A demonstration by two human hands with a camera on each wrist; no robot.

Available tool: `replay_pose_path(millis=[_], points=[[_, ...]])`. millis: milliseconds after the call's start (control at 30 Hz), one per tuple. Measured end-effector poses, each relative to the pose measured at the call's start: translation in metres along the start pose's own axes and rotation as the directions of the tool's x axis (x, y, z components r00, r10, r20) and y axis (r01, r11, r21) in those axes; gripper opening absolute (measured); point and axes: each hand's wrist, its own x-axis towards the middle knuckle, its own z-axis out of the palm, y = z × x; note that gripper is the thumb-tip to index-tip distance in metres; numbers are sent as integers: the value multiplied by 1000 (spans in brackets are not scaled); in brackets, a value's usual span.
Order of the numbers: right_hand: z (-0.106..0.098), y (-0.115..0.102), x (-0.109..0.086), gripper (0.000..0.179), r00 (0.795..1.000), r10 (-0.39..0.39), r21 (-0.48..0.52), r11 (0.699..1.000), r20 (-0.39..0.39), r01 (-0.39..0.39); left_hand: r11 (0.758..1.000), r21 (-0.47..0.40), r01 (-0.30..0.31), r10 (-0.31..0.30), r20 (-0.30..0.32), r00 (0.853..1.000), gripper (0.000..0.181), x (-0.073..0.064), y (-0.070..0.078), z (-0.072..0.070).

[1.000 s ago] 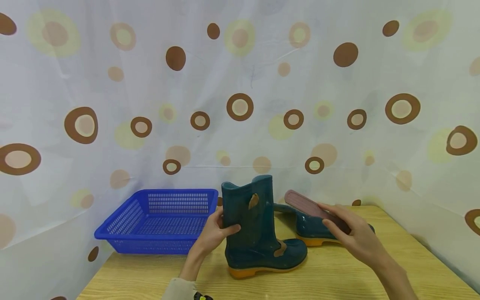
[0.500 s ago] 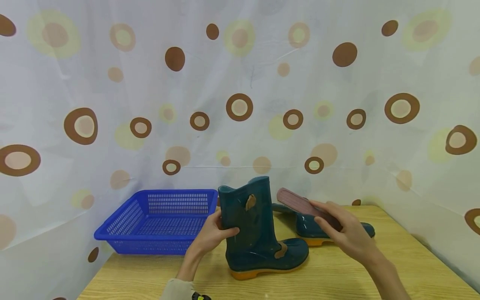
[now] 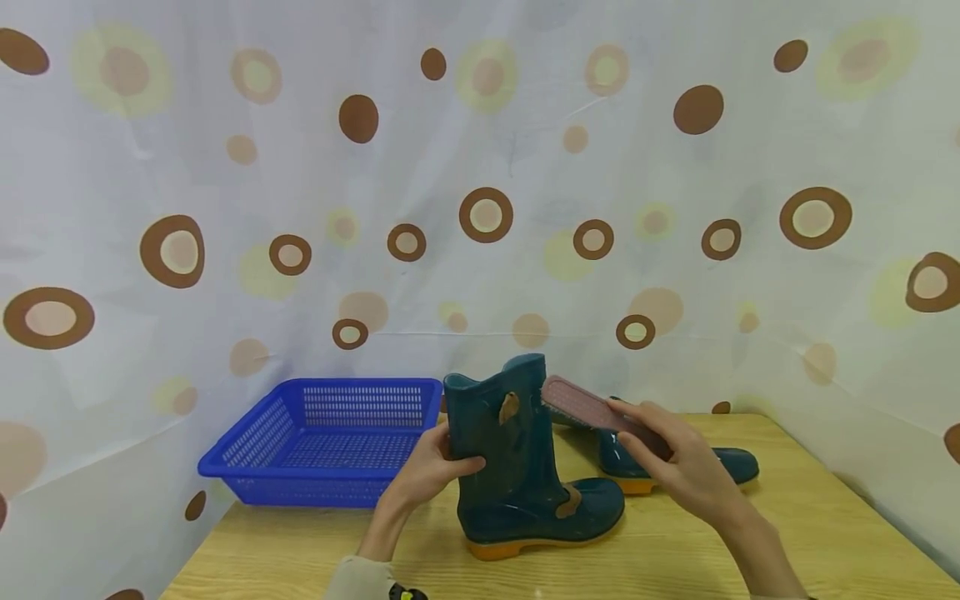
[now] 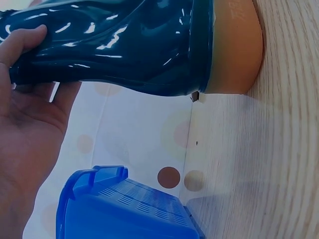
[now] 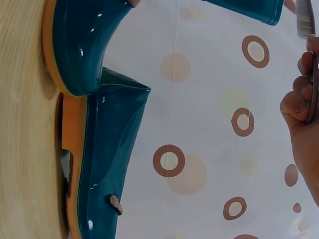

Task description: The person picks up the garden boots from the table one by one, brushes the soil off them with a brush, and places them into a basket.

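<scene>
My left hand (image 3: 431, 467) grips the shaft of a dark teal rubber boot (image 3: 510, 492), thumb on the near side. Upright on its orange sole, the boot has brown smears (image 3: 509, 407) on its upper shaft and instep. In the left wrist view, its glossy heel (image 4: 149, 45) shows close up. My right hand (image 3: 686, 462) holds a pinkish-brown brush (image 3: 581, 404) by its handle, the head at the boot shaft's right edge in the head view. White bristles (image 5: 303, 20) show in the right wrist view. Whether they touch the boot, I cannot tell.
A second teal boot (image 3: 738, 465) sits behind on the right, partly hidden by the first boot and my right hand. A brown lump (image 5: 115, 204) sticks to it. A blue slotted basket (image 3: 322, 490) stands left on the wooden table (image 3: 675, 558), before a spotted curtain (image 3: 420, 167).
My right hand has moved the brush leftward, from above the second boot to the upright boot's shaft. My left hand keeps its hold; the boot has shifted only slightly.
</scene>
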Motion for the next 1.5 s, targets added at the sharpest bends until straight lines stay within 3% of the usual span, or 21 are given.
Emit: replay_pose_path(millis=[467, 600, 833, 1500], points=[[7, -1, 9, 50, 998, -56, 27, 998, 19, 56, 1000, 20, 6, -6, -9, 1000, 57, 1, -2, 5], [11, -2, 13, 50, 999, -36, -1, 999, 11, 36, 1000, 17, 14, -13, -15, 1000, 58, 2, -2, 5], [23, 0, 20, 51, 996, -82, 23, 996, -30, 82, 1000, 24, 12, -12, -14, 1000, 58, 1, 0, 3], [31, -1, 22, 50, 996, -85, 29, 996, -7, 85, 999, 44, 6, -5, -17, 1000, 57, 0, -1, 1]])
